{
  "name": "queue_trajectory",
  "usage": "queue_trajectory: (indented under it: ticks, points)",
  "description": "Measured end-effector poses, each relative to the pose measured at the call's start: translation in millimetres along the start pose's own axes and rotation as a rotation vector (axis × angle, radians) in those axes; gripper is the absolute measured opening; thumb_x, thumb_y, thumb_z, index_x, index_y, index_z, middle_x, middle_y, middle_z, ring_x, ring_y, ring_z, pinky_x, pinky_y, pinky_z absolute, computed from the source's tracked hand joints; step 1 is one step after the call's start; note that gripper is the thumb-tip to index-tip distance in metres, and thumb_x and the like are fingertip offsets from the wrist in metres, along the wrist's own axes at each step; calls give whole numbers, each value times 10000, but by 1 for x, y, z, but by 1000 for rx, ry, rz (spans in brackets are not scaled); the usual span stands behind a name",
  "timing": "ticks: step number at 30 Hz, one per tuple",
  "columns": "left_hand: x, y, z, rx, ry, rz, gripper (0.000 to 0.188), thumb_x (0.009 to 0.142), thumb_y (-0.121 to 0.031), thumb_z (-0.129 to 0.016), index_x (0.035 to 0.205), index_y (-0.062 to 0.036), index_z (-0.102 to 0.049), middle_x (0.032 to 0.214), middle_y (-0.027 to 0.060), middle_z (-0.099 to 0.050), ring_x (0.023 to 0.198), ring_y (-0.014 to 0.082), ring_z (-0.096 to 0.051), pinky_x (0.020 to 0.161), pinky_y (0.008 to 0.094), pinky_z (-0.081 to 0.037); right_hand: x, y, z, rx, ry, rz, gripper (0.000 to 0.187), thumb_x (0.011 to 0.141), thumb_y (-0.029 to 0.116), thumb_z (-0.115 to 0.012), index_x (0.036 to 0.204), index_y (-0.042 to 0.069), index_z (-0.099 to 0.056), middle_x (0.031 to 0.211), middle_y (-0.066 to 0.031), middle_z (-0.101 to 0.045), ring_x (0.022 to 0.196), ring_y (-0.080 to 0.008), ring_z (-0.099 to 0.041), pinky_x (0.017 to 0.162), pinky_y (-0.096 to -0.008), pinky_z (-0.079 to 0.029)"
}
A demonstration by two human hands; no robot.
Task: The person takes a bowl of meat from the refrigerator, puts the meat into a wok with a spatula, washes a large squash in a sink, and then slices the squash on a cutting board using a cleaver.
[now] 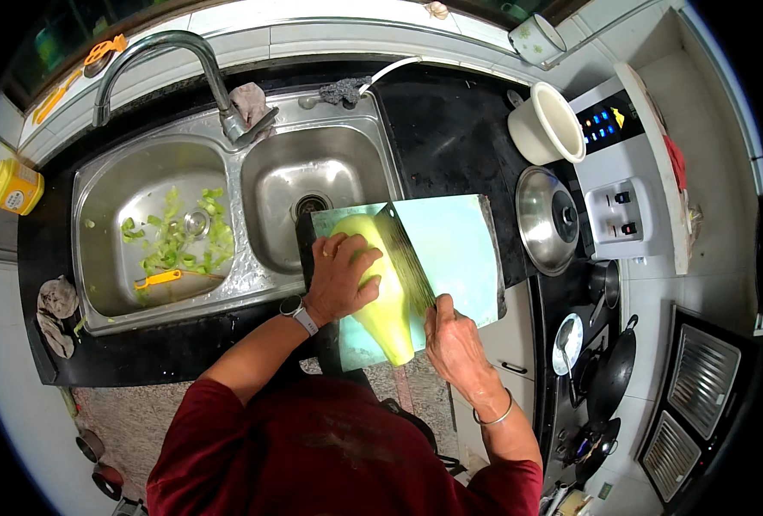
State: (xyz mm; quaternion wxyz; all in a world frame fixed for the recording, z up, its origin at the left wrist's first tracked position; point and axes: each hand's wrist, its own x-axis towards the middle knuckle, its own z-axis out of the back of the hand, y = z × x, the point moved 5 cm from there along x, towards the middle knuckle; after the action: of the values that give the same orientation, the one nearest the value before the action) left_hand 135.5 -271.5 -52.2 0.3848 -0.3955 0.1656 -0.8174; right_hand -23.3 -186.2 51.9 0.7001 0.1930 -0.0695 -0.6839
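A long, pale green peeled gourd (387,318) lies on a light turquoise cutting board (461,249), its narrow end toward me. My left hand (343,273) presses on the gourd's upper part, fingers curled over it. The handle of a broad cleaver (403,258) is in my right hand (455,344). Its dark, streaked blade runs along the gourd's right side; whether it touches the gourd I cannot tell. Most of the handle is hidden by my fingers.
Left of the board is a double steel sink (265,255); green peelings (184,245) and a yellow peeler (159,278) lie in its left basin. A faucet (218,77) arches over it. A pot lid (547,219), cream bucket (547,125) and wok (614,374) are at right.
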Motion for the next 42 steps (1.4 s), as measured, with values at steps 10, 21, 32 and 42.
queue_trajectory:
  ticks: [10,21,32,42]
  points:
    - [0,7,-6,-68,-37,12,421,681,-249,-716,1077,-142,-624,1149,69,-456,1133,301,-399,992,519,-285,14,8,-2,-35,139,-6,144,904,-23,-535,828,-75,-423,543,-263,-517,512,-446,-589,449,-464,-464]
    - [-4,11,-10,-47,-5,13,436,667,-261,-709,1076,-129,-638,1173,85,-444,1145,319,-375,993,528,-296,35,20,2,0,232,-96,136,907,-30,-515,828,-99,-428,531,-283,-512,516,-466,-591,458,-471,-473]
    - [-5,11,-12,-60,-23,18,435,674,-287,-709,1077,-136,-641,1190,95,-452,1162,329,-373,1005,543,-290,71,15,-15,-4,310,-152,187,940,48,-465,886,-130,-456,662,-339,-586,651,-512,-619,568,-509,-517]
    - [-3,12,-12,-31,-42,18,438,661,-274,-721,1068,-135,-635,1161,91,-457,1161,323,-386,1010,533,-294,78,-10,-51,58,171,-121,246,970,120,-464,897,-114,-459,651,-356,-574,650,-524,-614,569,-527,-510]
